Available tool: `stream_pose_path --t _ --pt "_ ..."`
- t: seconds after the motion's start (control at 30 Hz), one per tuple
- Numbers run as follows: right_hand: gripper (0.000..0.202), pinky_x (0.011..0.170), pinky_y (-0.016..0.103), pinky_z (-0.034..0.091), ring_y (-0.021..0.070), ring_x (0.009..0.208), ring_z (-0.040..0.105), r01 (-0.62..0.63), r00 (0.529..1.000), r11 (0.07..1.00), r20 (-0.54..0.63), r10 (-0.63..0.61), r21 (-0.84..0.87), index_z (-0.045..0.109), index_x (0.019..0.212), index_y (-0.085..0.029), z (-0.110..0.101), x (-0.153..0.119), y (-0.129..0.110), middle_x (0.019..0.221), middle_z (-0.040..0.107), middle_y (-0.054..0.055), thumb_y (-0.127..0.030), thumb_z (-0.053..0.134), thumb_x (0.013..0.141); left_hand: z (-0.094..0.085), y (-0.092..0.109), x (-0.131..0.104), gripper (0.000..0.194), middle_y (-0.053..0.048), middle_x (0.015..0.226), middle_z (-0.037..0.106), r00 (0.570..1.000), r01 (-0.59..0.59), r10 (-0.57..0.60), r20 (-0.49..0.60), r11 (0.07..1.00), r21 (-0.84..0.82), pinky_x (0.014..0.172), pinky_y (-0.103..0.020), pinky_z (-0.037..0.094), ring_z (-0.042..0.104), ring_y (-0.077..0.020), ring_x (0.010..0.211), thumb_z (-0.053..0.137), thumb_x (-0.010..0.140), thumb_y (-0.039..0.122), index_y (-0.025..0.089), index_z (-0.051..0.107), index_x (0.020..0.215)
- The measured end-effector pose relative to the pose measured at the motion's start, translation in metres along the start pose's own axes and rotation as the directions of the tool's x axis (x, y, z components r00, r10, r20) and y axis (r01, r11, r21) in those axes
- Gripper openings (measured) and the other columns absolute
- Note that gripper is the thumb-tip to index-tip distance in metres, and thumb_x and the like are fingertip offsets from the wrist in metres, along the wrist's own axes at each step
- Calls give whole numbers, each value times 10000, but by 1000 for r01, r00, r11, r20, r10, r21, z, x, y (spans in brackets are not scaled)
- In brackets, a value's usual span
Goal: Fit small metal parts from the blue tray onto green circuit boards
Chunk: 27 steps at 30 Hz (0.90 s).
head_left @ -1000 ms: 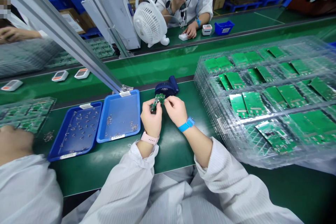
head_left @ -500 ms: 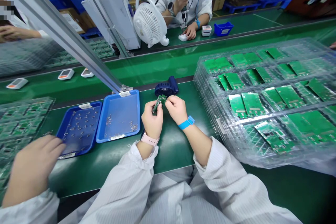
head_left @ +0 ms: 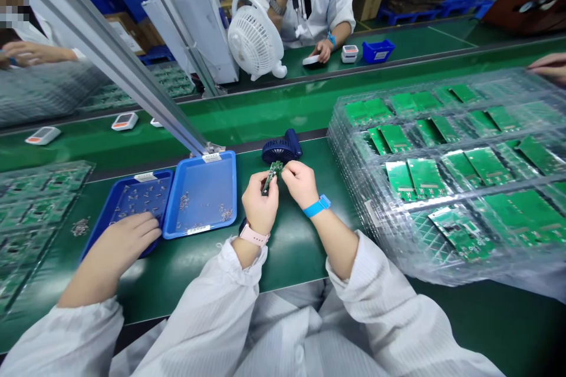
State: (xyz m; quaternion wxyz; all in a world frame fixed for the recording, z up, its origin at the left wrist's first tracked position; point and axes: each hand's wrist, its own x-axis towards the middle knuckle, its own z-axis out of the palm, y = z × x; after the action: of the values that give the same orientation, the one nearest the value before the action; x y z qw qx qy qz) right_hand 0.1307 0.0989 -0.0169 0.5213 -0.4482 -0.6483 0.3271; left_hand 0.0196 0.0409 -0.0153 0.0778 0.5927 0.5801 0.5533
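My left hand [head_left: 260,205], with a pink band at the wrist, grips a small green circuit board [head_left: 275,169] that stands tilted up between thumb and fingers. At the board's right edge my right hand [head_left: 300,184], wearing a blue wrist strap, has its fingertips pinched together. Whatever lies in that pinch is too small to make out. Just beyond both hands lies a dark blue handheld fan [head_left: 279,149]. To the left, a lighter blue tray [head_left: 204,179] holds small metal parts in two loose groups.
A co-worker's hand [head_left: 128,235] reaches over a dark blue tray [head_left: 164,184] of small parts. Clear stacked trays [head_left: 354,171] of green boards stand at right; more boards [head_left: 39,212] lie left. White devices [head_left: 125,121] sit on the green belt, behind a metal post [head_left: 177,123].
The co-worker's hand at left has moved right, over the dark blue tray. White devices have shifted right along the belt. Across the belt, a person has raised their tool. My hands barely moved.
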Motion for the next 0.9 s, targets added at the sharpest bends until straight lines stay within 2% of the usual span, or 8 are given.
stream_pose_path --t 0.2,0.43,0.53,0.63,0.7,0.8,0.87,0.9 --pt "215 604 256 319 118 604 426 -9 1000 1000 10 8 12 393 538 -208 -3 1 -2 576 417 -40 -208 450 746 0 2 0 142 -51 942 666 1000 -12 12 -3 1000 10 780 -247 506 650 -147 856 586 902 250 168 628 1009" --pt "213 591 252 306 114 592 403 -30 999 999 -16 30 33 399 539 -206 0 0 0 567 400 -46 -209 453 745 2 3 -2 145 -56 951 665 1000 28 -28 10 999 -18 791 -256 507 650 -153 870 585 896 253 173 626 1010" --pt "220 590 252 310 118 594 423 -69 997 998 40 68 5 447 546 -202 0 0 -1 563 428 -45 -209 455 765 3 3 1 130 -47 925 652 995 101 -102 -8 993 -58 765 -245 508 645 -146 847 606 872 241 174 603 983" --pt "272 587 261 308 124 593 443 -71 993 990 88 81 -119 512 586 -199 -4 -3 -6 572 469 -39 -261 476 849 2 -3 8 148 -31 874 624 966 254 -260 -14 952 -171 663 -214 504 625 -131 776 626 840 240 177 558 954" --pt "290 614 271 323 137 623 459 -9 998 968 55 23 -249 550 640 -199 -8 -7 -13 604 495 -29 -320 499 898 4 -9 13 198 -28 868 612 923 379 -381 54 877 -296 573 -197 491 612 -125 722 633 823 263 180 530 969" --pt "296 687 299 349 160 694 469 153 987 902 11 -162 -404 568 675 -199 -14 -11 -28 663 520 -3 -328 508 934 12 -15 16 271 -30 882 612 844 531 -496 204 717 -452 478 -182 455 593 -117 654 658 788 295 177 513 985" --pt "351 697 313 353 163 686 451 277 958 865 54 -281 -418 525 607 -202 -12 -13 -40 651 503 3 -282 492 947 18 -15 17 266 -25 861 617 822 564 -507 258 665 -490 489 -186 454 583 -111 635 672 772 280 172 523 963" --pt "378 692 317 356 163 674 442 336 940 853 91 -328 -400 495 570 -204 -8 -14 -47 634 490 4 -254 488 945 18 -14 19 234 -22 839 620 828 556 -497 258 675 -485 519 -193 464 581 -111 641 671 773 260 169 532 937"
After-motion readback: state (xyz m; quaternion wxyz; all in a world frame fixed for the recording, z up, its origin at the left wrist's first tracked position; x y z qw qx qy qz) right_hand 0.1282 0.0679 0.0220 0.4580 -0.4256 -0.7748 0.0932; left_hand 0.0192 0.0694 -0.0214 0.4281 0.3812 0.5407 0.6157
